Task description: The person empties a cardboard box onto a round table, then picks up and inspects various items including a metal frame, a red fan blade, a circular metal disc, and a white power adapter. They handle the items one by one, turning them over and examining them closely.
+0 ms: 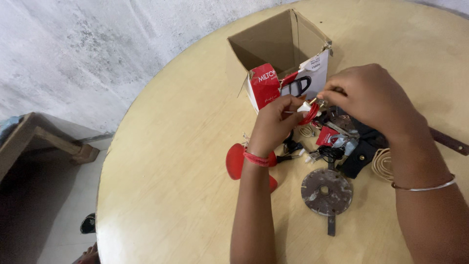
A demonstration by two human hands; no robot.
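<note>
Pinching a white plug (305, 105), both hands (276, 124) (366, 100) aim its pins up-right.

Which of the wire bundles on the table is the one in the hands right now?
The red wire coil with the white plug, pinched between both hands by the box. The beige coil lies untouched under the right forearm, and the black cord rests among the parts.

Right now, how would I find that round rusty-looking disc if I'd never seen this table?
Start at the open cardboard box at the far side of the round wooden table, then come toward the person, past both hands and the heap of small parts. The disc lies flat just right of the left forearm. It is the only grey-brown round plate with a hole in its middle and a dark strip under it.
</note>
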